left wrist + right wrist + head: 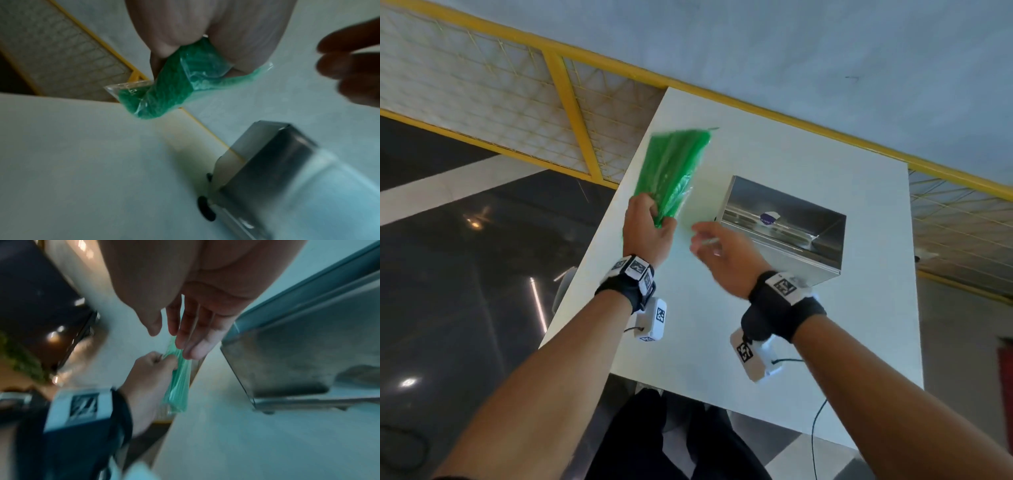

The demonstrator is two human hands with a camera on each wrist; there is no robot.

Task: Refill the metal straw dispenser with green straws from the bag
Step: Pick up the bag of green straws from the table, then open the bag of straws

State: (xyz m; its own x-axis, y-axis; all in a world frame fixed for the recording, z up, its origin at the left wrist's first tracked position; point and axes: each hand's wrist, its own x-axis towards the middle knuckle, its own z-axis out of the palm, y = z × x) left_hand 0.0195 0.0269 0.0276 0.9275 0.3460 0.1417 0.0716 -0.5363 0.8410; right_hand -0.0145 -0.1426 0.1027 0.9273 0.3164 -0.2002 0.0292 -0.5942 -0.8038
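Bag of green straws [674, 171]: clear plastic packet stuffed with green straws, held up off the white table [774, 342] at a slant, its far end pointing away from the person and its near end bunched in the left hand. It hangs over the table's left part, to the left of the dispenser and apart from it. Its outline is smeared by motion blur in the head view.

Left hand [645, 229]: fingers and thumb curled tight round the near end of the bag; the left wrist view shows the plastic crumpled between them [185, 78].

Right hand [722, 251]: hovers between the bag and the dispenser, fingers loosely extended and a little spread, palm turned toward the bag. In the right wrist view the fingertips [193, 352] sit just beside the bag's near end; whether they touch the plastic cannot be told through the blur. A thin pale streak crosses the fingers in the head view, too blurred to identify. The hand does not plainly hold anything.

Metal straw dispenser [784, 226]: rectangular stainless steel box standing on the table, right of the bag, top open, a small round sticker inside. Its interior looks bare of green.

Wrist units: black straps with white marker blocks on both wrists.

Yellow railing [571, 113]: runs beyond the table's far edge.
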